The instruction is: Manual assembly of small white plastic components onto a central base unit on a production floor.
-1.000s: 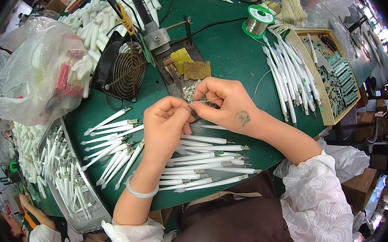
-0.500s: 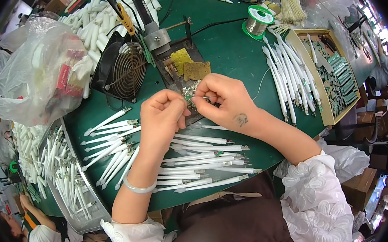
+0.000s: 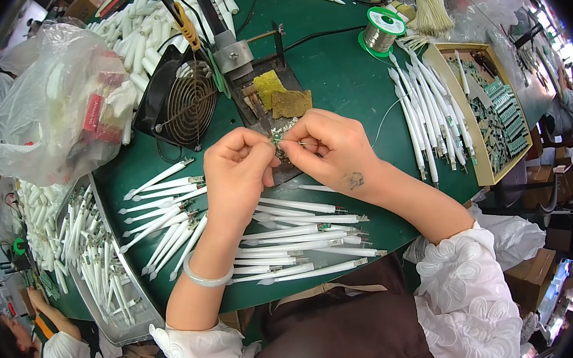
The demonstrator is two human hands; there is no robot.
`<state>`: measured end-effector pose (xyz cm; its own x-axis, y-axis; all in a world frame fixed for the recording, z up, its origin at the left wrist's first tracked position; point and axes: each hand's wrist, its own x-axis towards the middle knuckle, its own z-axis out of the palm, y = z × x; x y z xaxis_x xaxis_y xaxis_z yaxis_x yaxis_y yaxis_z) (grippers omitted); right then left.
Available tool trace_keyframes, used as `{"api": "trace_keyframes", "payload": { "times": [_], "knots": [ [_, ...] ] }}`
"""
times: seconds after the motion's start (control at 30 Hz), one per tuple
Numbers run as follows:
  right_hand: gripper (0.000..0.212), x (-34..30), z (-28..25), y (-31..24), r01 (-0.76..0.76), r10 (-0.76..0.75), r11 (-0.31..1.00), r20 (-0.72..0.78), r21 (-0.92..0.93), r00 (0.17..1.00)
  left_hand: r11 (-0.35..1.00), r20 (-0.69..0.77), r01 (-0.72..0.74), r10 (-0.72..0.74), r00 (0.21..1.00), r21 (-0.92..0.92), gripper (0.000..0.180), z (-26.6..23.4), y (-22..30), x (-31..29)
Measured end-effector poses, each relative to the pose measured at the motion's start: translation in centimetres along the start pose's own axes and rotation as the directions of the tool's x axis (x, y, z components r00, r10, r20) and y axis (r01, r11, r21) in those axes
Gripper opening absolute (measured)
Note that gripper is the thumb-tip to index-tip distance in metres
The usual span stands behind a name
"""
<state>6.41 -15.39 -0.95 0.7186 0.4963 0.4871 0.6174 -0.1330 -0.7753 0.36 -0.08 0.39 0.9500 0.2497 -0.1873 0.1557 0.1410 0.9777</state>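
Note:
My left hand [image 3: 239, 169] is closed in a pinch above the dark soldering stand [image 3: 260, 69]. A tiny green circuit board [image 3: 277, 139] shows at its fingertips, mostly hidden. Facing it, my right hand [image 3: 328, 145] pinches thin solder wire [image 3: 385, 117], which curves back toward the solder spool [image 3: 382, 31]. Both sets of fingertips nearly meet over the stand's scrap-covered end. Below my hands, white candle-shaped sticks [image 3: 298, 232] with small boards at their ends lie in rows on the green table.
A black fan [image 3: 188, 102] stands left of the stand, beside a plastic bag [image 3: 62, 110]. On the stand are sponges [image 3: 290, 103]. A grey tray [image 3: 122, 289] holds more sticks at left; a yellow box [image 3: 490, 173] of circuit boards sits at right. Another person [image 3: 63, 348] is at lower left.
My right hand's fingertips have shifted slightly left, closer to my left fingertips. My left hand has moved only a little, and the things on the table lie as before.

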Motion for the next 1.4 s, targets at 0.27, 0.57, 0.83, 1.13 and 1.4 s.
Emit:
{"api": "trace_keyframes", "payload": {
  "times": [0.27,0.57,0.83,1.13,1.4],
  "knots": [
    [0.01,-0.02,-0.53,0.13,-0.056,0.055,0.998,0.045,0.017,0.997,1.0,0.019,0.01,-0.01,1.0,0.026,0.008,-0.3,-0.55,-0.25],
    [0.01,-0.1,-0.13,0.31,-0.039,0.037,0.999,0.049,0.034,0.998,0.998,0.016,0.059,-0.058,0.998,-0.011,0.006,-0.32,-0.54,-0.14],
    [0.01,-0.02,-0.03,0.21,-0.04,0.039,0.999,0.048,0.021,0.998,0.995,0.02,0.085,-0.084,0.996,-0.043,0.001,-0.5,-0.55,0.05],
    [0.009,0.01,0.02,0.14,-0.048,0.047,0.999,0.032,0.02,0.998,0.992,-0.006,0.107,-0.108,0.994,-0.064,0.002,-0.31,-0.46,0.4],
    [0.008,0.03,0.03,0.11,-0.028,0.027,0.999,0.023,0.03,0.999,0.984,0.006,0.13,-0.13,0.991,-0.121,0.001,-0.32,-0.31,0.43]
  ]
}}
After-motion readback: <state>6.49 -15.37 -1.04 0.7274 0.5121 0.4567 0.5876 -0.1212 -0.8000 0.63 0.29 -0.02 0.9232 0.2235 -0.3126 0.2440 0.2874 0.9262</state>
